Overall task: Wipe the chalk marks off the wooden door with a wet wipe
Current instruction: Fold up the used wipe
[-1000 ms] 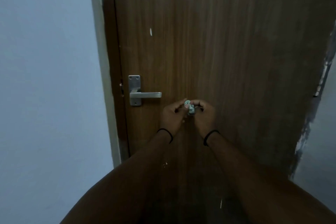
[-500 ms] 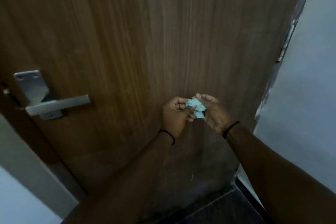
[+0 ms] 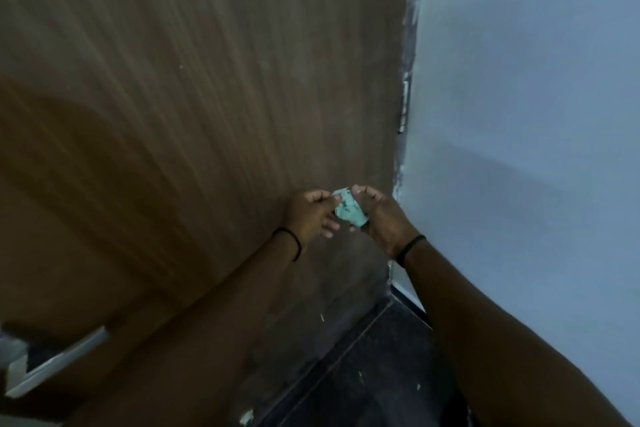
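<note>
Both hands are up in front of the wooden door (image 3: 207,114), close to its right edge. The left hand (image 3: 308,215) pinches one side of a small, pale green wet wipe (image 3: 348,210) with its thumb and first finger. The right hand (image 3: 379,218) curls its fingers round the other side, at about 3 o'clock from the wipe. So the wipe sits between the two hands, scrunched up and held off the wood.

The step right now looks like getting the wipe ready, maybe opening it out or folding it. To do this well, the hands should pull it gently so it does not tear. A flat, folded pad is best, because a clean, wet side can then press on the door.

A small white mark (image 3: 322,317) shows low on the door, at about 6 o'clock from the hands. It may be chalk, but it is too small to be sure. A tiny pale speck (image 3: 179,66) sits higher up, at about 10 o'clock.

Next, one hand alone should hold the pad and rub the mark with short, firm strokes. Turning the wipe to a fresh side would stop the chalk from smearing.

The metal door handle (image 3: 59,362) is far down at 8 o'clock. The pale wall (image 3: 519,114) is at 3 o'clock, and the dark floor (image 3: 363,374) is below.
</note>
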`<control>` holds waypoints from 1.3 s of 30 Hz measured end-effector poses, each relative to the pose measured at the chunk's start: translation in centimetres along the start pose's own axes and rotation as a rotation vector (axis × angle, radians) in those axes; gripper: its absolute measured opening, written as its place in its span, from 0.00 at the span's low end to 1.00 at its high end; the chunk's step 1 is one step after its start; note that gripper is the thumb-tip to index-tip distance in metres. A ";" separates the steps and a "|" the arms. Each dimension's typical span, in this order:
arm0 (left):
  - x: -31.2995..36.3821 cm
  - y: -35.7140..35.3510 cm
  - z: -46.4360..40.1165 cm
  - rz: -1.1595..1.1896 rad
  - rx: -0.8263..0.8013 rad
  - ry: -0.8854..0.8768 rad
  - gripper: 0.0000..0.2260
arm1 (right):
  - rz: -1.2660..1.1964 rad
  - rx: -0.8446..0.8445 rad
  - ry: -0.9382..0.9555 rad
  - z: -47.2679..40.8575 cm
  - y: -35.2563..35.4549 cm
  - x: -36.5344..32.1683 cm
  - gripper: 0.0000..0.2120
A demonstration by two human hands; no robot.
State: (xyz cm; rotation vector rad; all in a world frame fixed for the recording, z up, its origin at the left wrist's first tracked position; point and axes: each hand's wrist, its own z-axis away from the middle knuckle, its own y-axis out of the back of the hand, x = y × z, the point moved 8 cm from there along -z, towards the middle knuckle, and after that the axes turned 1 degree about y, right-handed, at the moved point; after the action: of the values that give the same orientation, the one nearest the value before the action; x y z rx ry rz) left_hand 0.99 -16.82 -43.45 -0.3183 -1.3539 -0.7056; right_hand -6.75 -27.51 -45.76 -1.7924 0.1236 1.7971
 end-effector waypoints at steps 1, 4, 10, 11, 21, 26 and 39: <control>-0.1 -0.8 -0.1 0.000 -0.013 0.006 0.03 | 0.002 0.045 0.007 0.3 0.9 0.0 0.11; -1.0 -3.3 -0.6 -0.008 -0.045 0.001 0.03 | 0.070 0.123 0.043 1.6 3.6 0.3 0.09; -6.2 -11.0 -0.7 -0.167 -0.253 0.050 0.06 | 0.300 0.381 0.049 8.0 11.1 3.7 0.07; -7.3 -12.7 -0.3 -0.203 -0.315 0.055 0.05 | 0.348 0.451 0.037 9.3 12.8 4.5 0.06; -17.2 -29.3 6.7 -0.465 -0.740 0.057 0.03 | 0.432 0.980 -0.174 24.8 27.3 13.7 0.05; -23.2 -36.2 8.7 -0.607 -0.816 0.074 0.09 | 0.472 1.135 -0.309 30.6 34.3 19.2 0.06; -28.6 -42.0 6.6 -1.026 -0.954 -0.105 0.20 | 0.466 1.136 -0.617 33.3 43.1 26.7 0.14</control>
State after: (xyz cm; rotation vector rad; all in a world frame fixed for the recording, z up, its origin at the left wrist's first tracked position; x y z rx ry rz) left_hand -32.01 -36.77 -77.23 -0.3949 -1.1373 -2.2271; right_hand -53.82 -38.56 -82.35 -0.4042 1.1147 1.8634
